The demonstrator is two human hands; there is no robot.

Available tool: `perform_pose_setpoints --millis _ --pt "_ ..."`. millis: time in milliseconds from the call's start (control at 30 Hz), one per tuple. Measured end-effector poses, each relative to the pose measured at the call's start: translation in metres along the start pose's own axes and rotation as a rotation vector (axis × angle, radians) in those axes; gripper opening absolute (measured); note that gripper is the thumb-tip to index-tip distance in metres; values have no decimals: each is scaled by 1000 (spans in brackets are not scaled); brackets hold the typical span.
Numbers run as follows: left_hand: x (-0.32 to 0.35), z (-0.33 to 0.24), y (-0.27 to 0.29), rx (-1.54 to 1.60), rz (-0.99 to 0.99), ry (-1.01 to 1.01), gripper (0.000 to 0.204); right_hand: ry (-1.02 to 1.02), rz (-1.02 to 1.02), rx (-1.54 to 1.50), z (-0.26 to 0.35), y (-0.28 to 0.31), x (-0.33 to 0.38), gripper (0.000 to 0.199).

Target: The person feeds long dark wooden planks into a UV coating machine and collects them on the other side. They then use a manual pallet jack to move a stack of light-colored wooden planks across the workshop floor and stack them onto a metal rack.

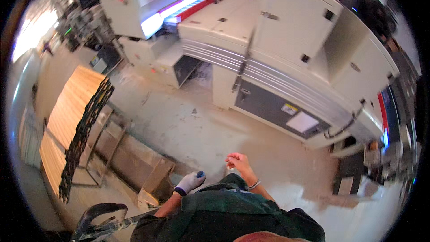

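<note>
before a dark green apron [233,202], the white-gloved left hand [190,182] and bare right hand [240,163] both curl, whether around anything i cannot tell. near the left hand sits a brown box-shaped bin [159,175]; farther, stacked pale wooden boards [74,110], then a cream metal machine [291,22].

1 gloved left hand [190,182], 1 bare right hand [240,163], 1 bracelet [254,184], 1 pile of boards [74,107], 1 yellow label [290,109].

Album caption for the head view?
A gloved left hand and bare right hand before a long cream machine, stacked boards at left.
</note>
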State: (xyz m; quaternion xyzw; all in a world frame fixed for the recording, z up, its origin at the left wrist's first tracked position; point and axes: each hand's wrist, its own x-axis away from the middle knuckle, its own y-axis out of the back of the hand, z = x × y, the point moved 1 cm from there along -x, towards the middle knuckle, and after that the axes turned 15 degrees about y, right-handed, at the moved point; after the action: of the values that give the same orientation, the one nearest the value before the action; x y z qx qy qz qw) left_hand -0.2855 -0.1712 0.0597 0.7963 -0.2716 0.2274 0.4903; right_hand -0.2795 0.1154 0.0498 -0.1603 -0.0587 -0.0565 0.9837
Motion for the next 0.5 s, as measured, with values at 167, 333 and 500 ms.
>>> perform_pose_setpoints --millis 167,333,500 --pt "-63 8 4 272 74 293 46 12 219 107 14 -14 -127 19" --pt "-122 -12 43 408 -167 305 45 242 360 340 132 -52 -304 17" --pt "-163 -11 72 678 -271 474 45 568 465 413 224 -117 -484 21"
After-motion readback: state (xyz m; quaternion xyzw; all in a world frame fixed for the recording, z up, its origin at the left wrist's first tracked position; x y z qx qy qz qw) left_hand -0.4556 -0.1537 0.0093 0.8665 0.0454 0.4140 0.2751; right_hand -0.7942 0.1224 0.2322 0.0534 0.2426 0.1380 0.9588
